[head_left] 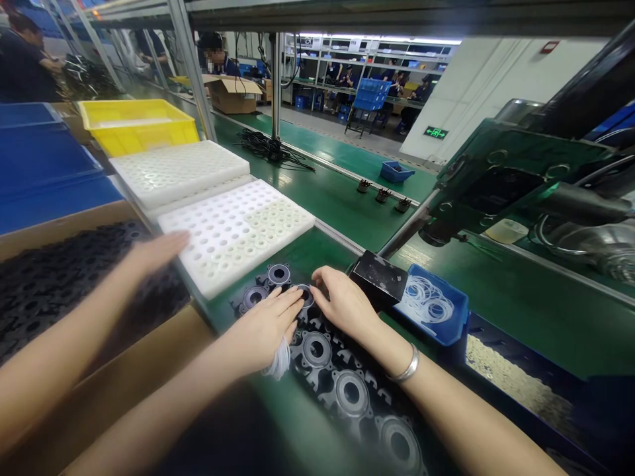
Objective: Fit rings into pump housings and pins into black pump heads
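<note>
My left hand (pixel 268 324) has a bunch of thin white rings (pixel 279 361) tucked under its curled lower fingers. Its outstretched fingertips rest at a round black part with a central hole (pixel 303 297). On the other side of that part is my right hand (pixel 342 297), a metal bracelet at its wrist. The thumb and bent fingers stand apart, with nothing visible between them; the tips reach the part's edge. Similar black parts stand in rows, among them one near me (pixel 317 350) and one farther off (pixel 278 274).
Another person's hand (pixel 161 253), blurred, reaches to a white foam tray with holes (pixel 208 231). A box of black parts (pixel 99 264) sits left. To the right are a dark machine head (pixel 496 172), a black block (pixel 380 277) and a blue bin of white rings (pixel 449 334).
</note>
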`<action>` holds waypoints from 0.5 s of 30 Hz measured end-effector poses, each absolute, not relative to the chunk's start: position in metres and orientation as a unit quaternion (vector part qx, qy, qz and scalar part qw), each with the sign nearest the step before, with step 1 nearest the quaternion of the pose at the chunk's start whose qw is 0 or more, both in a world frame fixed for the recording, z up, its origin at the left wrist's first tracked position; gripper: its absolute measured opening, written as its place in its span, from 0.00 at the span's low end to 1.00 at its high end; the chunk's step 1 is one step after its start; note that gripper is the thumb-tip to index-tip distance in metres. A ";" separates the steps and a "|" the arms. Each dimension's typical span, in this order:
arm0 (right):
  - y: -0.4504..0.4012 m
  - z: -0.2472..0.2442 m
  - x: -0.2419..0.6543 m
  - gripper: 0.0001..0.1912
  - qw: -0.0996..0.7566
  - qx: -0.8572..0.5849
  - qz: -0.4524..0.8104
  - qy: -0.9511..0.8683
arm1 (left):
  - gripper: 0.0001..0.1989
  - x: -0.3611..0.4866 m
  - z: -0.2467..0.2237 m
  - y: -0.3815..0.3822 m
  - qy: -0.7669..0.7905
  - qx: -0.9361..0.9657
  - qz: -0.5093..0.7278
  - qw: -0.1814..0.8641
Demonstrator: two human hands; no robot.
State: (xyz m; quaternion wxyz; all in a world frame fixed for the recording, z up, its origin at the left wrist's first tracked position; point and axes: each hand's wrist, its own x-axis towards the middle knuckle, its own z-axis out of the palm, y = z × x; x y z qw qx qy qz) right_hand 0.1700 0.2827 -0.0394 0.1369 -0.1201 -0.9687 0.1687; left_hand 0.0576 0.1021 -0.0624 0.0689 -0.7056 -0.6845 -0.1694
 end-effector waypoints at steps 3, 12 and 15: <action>0.284 -0.040 0.175 0.19 0.141 -0.006 0.183 -0.973 | 0.19 0.058 -0.059 0.101 -0.678 -0.716 -0.160 0.056; 0.287 -0.040 0.185 0.18 0.115 -0.010 0.150 -0.982 | 0.21 0.052 -0.065 0.101 -0.676 -0.726 -0.124 0.021; 0.284 -0.039 0.197 0.17 0.122 -0.030 0.144 -0.982 | 0.21 0.049 -0.067 0.102 -0.679 -0.723 -0.130 0.003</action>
